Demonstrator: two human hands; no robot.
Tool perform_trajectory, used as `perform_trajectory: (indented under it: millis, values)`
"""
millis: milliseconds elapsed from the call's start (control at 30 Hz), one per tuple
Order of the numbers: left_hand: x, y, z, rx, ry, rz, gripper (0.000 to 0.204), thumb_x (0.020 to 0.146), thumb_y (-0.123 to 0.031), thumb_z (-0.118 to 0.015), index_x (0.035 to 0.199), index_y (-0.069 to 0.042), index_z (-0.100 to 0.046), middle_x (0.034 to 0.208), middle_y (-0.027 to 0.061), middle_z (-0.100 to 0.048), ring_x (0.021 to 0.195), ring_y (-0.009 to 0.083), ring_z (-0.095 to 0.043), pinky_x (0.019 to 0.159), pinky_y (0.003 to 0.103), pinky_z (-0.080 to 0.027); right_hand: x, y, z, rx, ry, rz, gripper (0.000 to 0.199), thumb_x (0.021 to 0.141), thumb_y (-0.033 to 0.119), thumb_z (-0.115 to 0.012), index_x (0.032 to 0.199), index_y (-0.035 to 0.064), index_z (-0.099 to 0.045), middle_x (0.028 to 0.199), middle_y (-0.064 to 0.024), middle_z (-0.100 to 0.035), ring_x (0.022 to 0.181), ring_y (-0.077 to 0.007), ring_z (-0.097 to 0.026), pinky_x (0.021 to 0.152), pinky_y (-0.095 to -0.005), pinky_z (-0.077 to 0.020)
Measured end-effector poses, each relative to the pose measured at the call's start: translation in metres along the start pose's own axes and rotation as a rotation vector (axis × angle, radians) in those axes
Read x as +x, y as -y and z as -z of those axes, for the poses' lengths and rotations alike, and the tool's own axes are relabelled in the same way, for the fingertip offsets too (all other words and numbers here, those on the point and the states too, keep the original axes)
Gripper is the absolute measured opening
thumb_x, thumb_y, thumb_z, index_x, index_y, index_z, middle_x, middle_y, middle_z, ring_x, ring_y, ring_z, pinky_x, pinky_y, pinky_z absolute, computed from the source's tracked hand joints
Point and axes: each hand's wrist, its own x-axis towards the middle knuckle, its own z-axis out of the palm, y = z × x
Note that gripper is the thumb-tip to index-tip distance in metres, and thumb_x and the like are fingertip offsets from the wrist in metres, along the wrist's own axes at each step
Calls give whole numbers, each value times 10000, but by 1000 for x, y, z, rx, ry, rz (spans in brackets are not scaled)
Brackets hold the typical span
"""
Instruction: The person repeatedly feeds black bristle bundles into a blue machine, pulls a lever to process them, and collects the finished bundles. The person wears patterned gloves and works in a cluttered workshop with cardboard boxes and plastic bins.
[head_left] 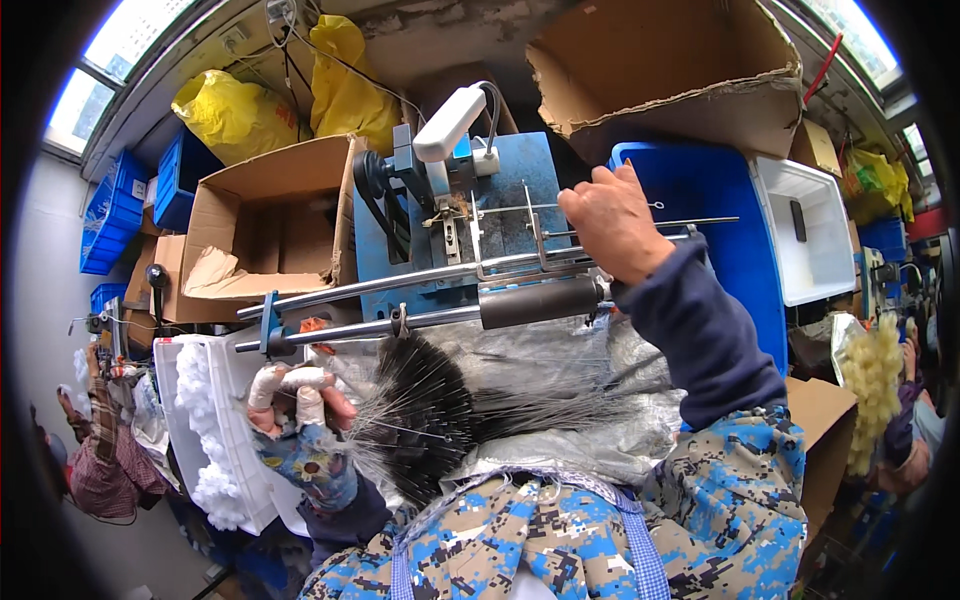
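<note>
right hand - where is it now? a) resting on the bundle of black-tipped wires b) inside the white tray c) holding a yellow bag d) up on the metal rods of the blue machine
d: the right hand is raised at the metal rods across the front of the blue machine, while the left hand, with taped fingers, is down at the bundle of black-tipped wires.

Navy sleeves, blue camouflage apron, taped fingers (283, 381).
</note>
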Motion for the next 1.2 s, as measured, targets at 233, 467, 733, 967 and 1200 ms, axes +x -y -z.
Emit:
perform_trajectory:
  millis: [233,467,733,967,1200]
  values:
    - [6,3,-35,-133,123,111,185,869,8,-536,1050,-23,-520,780,134,-620,518,130,-557,415,194,-430,-74,77,28,935,68,297,499,685,116,-689,1105,-33,-465,979,-151,-549,896,-307,-533,829,-397,-421]
    - [-7,1,-36,126,245,306,228,813,11,-615,1036,-20,-578,949,92,-624,799,160,-624,695,260,-508,-51,87,28,1427,19,205,247,825,-18,-572,1072,-21,-564,825,-123,-620,743,-223,-628,664,-305,-496]
    - [-38,109,5,1229,738,56,560,664,-33,-648,1204,-75,-508,979,124,-589,897,310,-562,772,410,-459,50,39,-32,237,-242,-47,109,747,73,-538,822,65,-616,872,-135,-531,835,-288,-545,667,-401,-444]
    - [-18,59,-6,1112,674,71,566,685,-14,-638,1227,-94,-499,982,136,-581,922,314,-567,803,402,-462,53,36,-53,192,-180,-122,107,743,98,-545,816,73,-619,913,-121,-530,871,-272,-541,715,-402,-421]
    - [-2,13,-12,850,349,-50,477,732,61,-615,1174,-89,-522,966,103,-609,717,230,-601,625,311,-492,50,39,-53,119,-172,-127,115,739,121,-551,816,77,-623,927,-108,-553,873,-256,-543,695,-402,-402]
